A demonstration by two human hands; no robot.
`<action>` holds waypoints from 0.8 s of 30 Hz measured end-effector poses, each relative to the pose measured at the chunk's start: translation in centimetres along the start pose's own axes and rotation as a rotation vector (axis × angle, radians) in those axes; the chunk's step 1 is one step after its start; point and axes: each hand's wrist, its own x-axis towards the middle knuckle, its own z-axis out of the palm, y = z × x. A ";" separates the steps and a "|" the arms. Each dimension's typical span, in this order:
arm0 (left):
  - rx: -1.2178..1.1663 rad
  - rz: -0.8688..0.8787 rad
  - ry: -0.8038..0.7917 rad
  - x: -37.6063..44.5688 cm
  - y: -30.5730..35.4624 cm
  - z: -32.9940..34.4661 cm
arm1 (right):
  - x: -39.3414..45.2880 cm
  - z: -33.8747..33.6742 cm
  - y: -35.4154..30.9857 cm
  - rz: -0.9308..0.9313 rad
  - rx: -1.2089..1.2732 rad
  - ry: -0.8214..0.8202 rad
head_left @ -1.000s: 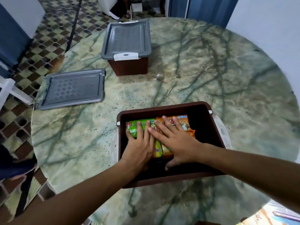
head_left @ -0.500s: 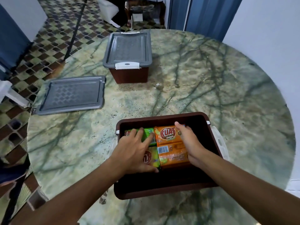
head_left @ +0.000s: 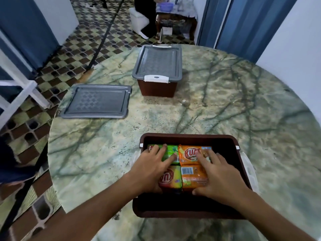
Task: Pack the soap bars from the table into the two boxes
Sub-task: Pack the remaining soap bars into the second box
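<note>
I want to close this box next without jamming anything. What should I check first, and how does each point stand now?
1. No soap bars left loose on the table: ok.
2. Soap packets lie flat in the open brown box, green packet beside orange packet: ok.
3. Packets sit below the rim: ok.
4. Loose grey lid lies within reach, to the left: ok.
5. Hands out of the box: not ok; left hand and right hand rest on the packets.
6. Far box lidded: ok; whether latched, cannot tell.
</note>
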 end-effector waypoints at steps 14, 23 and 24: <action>-0.929 -0.309 0.748 -1.4 -2.8 0.2 | 1.7 -2.6 6.2 0.037 0.671 0.501; -2.061 -1.033 0.173 -2.6 -1.6 2.8 | 0.1 2.1 9.5 0.644 1.486 0.090; -2.039 -1.028 0.216 -2.6 -1.6 2.7 | 0.0 1.9 8.6 0.641 1.425 0.136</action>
